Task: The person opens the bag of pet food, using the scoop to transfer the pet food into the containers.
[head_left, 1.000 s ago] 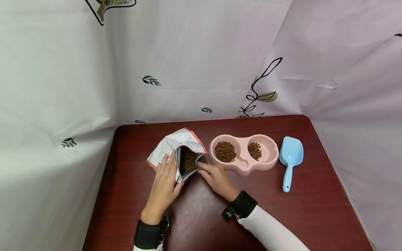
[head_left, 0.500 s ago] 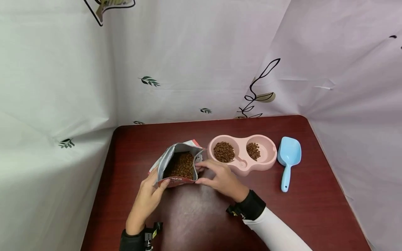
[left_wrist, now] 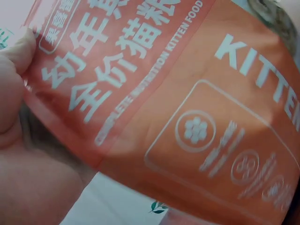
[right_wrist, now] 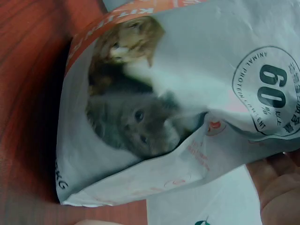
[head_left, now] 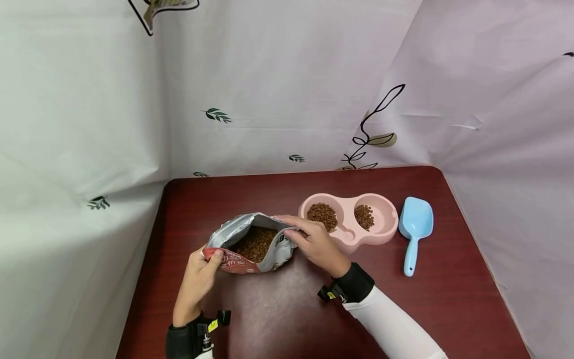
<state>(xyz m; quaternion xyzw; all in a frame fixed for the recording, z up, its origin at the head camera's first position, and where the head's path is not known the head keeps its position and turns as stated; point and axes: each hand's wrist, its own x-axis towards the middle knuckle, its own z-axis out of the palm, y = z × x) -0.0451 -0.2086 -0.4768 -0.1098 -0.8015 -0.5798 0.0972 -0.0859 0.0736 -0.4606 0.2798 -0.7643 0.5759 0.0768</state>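
Observation:
A bag of kitten food [head_left: 237, 264] stands over the left part of the table, its mouth spread wide toward the head camera. Brown kibble [head_left: 257, 244] shows inside against the silver lining. My left hand [head_left: 197, 274] pinches the left corner of the mouth, thumb on the red front. At the right end of the mouth, my right hand [head_left: 322, 248] grips the edge between thumb and fingers. The left wrist view shows the bag's orange front [left_wrist: 187, 117] with my left hand [left_wrist: 33, 154] at its edge. In the right wrist view, kittens are printed on the bag [right_wrist: 201, 75].
Right of the bag is a pink double bowl [head_left: 347, 204]; both hollows hold kibble, more in the left one. A light blue scoop [head_left: 416, 219] lies beside it, handle toward me. A patterned cloth [head_left: 269, 89] hangs behind the dark red table [head_left: 448, 279].
The bag has turned and tipped so its mouth gapes wider and its red front faces me. My left hand has shifted left and down to the corner; my right hand has moved up along the rim.

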